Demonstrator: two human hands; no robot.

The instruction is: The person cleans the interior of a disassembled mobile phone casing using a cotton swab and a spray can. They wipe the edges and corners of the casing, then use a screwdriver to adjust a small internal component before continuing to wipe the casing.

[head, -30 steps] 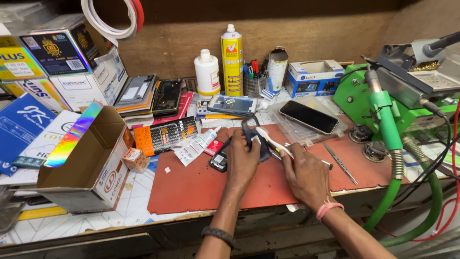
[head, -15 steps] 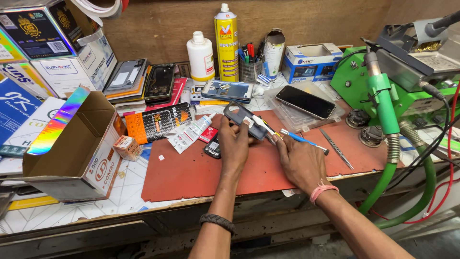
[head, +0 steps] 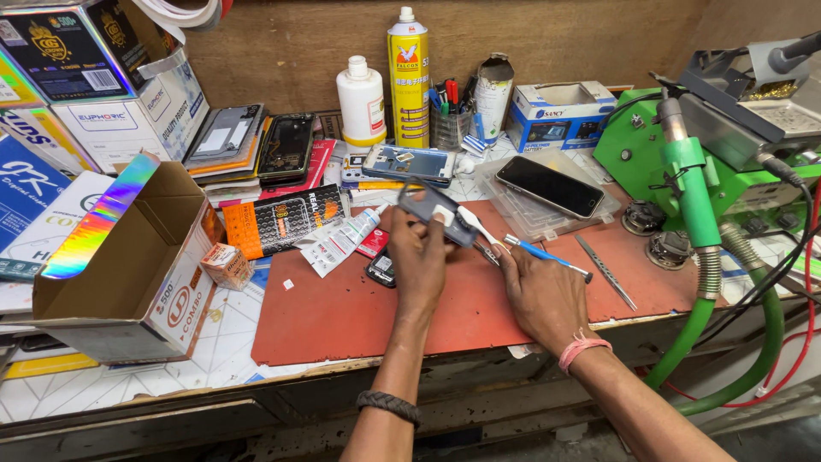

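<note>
Left hand [head: 421, 257] holds grey phone part [head: 434, 210] beside open holographic-flapped carton [head: 120, 257]

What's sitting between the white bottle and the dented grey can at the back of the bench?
In the head view, a tall yellow spray can and a pen holder stand between the white bottle and the grey can.

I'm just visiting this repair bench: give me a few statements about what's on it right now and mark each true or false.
1. The left hand holds a small dark phone part above the red mat. True.
2. The right hand holds a hammer. False: it holds a blue-handled tool.
3. The yellow spray can lies on its side. False: it stands upright.
4. A black phone rests on a clear plastic case. True.
</note>
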